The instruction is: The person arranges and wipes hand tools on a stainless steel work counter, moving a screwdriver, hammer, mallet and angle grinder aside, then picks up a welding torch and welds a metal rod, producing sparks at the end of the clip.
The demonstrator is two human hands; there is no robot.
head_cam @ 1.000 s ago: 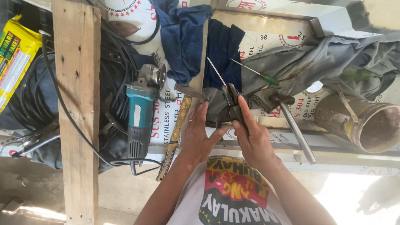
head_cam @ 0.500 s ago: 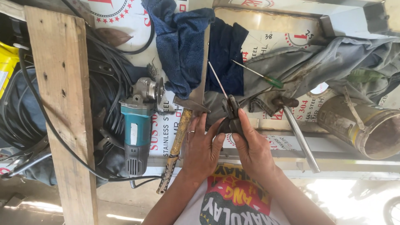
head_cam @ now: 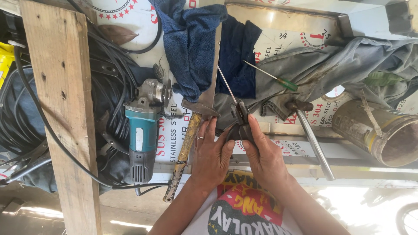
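Observation:
Both my hands meet at a pair of dark pliers over a white printed steel sheet. My right hand is wrapped around the pliers' handles. The fingers and thumb of my left hand, which wears a ring, press against the handles from the left. A thin metal rod sticks out of the pliers' jaws, slanting away over a dark blue cloth. A hammer with a wooden handle lies just left of my left hand.
A teal angle grinder lies left of the hammer, beside black cables and a wooden plank. A green-handled screwdriver, grey cloth, a metal bar and a rusty cylinder lie to the right.
Both hands stay on the pliers and shift only slightly. The view has drifted, so the plank and grinder sit further right in the picture.

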